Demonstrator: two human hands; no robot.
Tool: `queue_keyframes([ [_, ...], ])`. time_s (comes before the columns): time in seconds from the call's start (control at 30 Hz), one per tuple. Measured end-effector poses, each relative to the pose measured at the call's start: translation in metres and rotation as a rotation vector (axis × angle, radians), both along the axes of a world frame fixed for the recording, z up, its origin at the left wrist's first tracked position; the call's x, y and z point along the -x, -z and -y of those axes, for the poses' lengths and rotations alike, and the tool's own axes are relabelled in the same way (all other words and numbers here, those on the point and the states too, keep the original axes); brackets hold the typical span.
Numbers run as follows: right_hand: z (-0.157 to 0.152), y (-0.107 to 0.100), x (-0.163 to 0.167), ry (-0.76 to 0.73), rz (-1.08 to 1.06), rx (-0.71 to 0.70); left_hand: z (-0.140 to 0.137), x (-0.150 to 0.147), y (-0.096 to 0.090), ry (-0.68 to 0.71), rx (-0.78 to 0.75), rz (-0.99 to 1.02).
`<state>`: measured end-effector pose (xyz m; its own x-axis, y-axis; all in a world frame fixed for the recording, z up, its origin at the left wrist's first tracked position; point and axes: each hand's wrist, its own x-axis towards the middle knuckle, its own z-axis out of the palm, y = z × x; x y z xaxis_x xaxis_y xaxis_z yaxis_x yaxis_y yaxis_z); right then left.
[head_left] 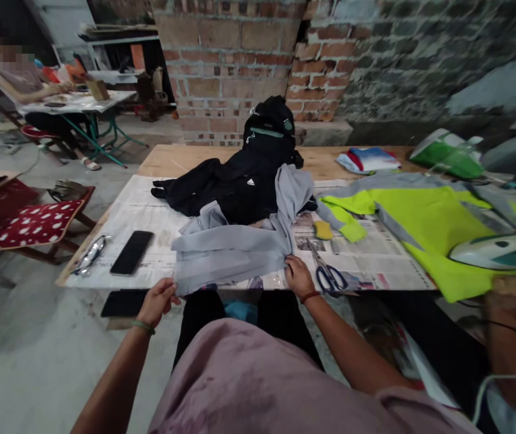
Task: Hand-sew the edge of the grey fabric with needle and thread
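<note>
At the table's (185, 158) near edge, the cloth (228, 250) spans sideways between both hands, its long strip running left to right, left hand (158, 299) pinching its near-left corner, right hand (300, 278) gripping its right end.

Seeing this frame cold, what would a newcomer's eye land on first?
Probably the neon-yellow and grey garment spread across the table's right side, with an iron at its near part. Next, front and centre, the left hand and right hand pinch the grey cloth near its two lower corners.
</note>
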<state>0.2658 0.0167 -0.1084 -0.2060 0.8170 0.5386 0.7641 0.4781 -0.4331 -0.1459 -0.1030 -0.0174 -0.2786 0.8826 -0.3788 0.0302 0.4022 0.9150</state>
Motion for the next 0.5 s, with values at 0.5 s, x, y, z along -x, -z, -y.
queue_keyframes([
  [0.5, 0.0, -0.002, 0.0, 0.003, 0.011, 0.004, 0.002, -0.01, -0.003, 0.044, 0.024, -0.032],
])
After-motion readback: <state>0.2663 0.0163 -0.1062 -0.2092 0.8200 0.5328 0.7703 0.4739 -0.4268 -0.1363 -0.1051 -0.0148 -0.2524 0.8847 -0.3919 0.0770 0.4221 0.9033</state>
